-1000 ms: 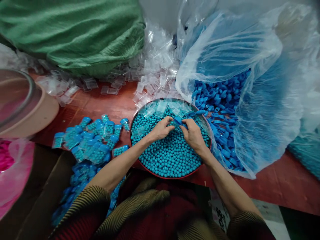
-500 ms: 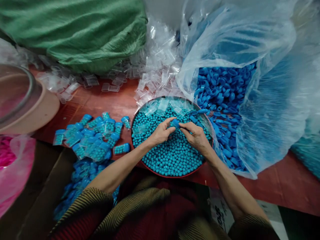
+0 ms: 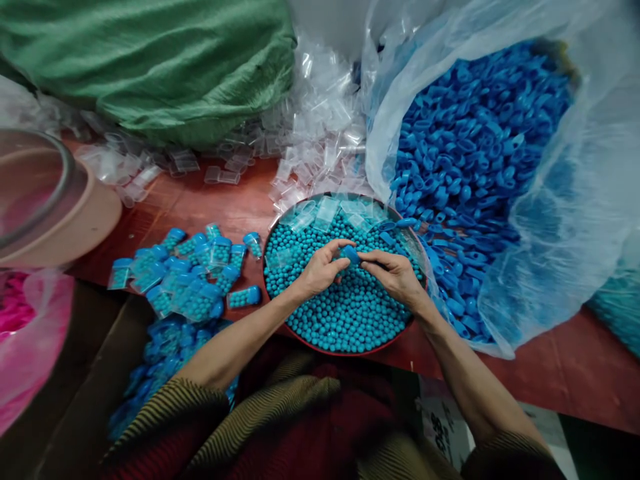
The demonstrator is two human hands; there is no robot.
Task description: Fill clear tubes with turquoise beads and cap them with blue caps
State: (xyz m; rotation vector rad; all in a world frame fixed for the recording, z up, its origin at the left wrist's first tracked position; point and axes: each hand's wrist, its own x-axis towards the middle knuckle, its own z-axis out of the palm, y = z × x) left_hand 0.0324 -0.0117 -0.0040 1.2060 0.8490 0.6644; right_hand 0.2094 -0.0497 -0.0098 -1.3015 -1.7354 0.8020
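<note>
Over a round red-rimmed tray (image 3: 345,352) of turquoise beads (image 3: 345,320), my left hand (image 3: 323,270) grips a small container between thumb and fingers. Its blue cap (image 3: 351,254) faces up; the container's body is mostly hidden by my fingers. My right hand (image 3: 393,273) is closed in a pinch on the right edge of that cap. Several clear empty containers (image 3: 326,212) lie on the beads at the tray's far side, and a few loose blue caps (image 3: 387,237) rest near its right rim.
Filled, blue-capped containers (image 3: 190,280) are heaped left of the tray. Behind it lie many clear containers (image 3: 320,147) beside a green sack (image 3: 165,67). A plastic bag spills blue caps (image 3: 480,133) at the right. Pale tubs (image 3: 95,220) stand at far left.
The plastic bag's upper flap has moved back, baring many more blue caps. Both hands stay at nearly the same place, with the blue cap turned slightly.
</note>
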